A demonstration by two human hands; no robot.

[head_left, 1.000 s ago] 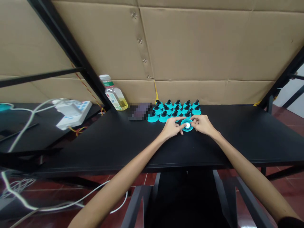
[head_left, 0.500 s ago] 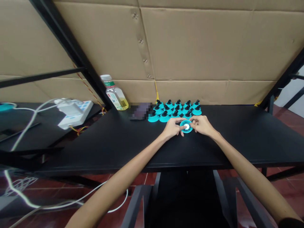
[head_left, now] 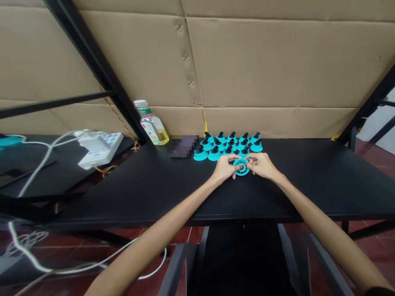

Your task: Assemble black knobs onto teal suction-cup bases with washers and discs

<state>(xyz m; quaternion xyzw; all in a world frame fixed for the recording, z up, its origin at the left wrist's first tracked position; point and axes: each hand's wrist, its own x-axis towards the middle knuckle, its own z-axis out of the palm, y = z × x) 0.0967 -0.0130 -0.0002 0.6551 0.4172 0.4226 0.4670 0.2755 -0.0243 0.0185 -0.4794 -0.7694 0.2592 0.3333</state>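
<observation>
- The round cyan plastic disc (head_left: 241,167), with a dark slotted centre, lies between the hands, just in front of the rows of cyan round-based pieces with black knobs (head_left: 228,144); being round, it shows no long axis.
- The left hand (head_left: 223,169) and right hand (head_left: 261,165) are about equally near, both closed on the disc from opposite sides, fingers meeting over its centre.
- Both forearms slope in from the lower corners, wrists low, above the black desk (head_left: 129,201).
- Whether the disc touches the desk, I cannot tell.
- Behind the pieces stands a clear plastic bottle (head_left: 151,128) with yellow liquid.
</observation>
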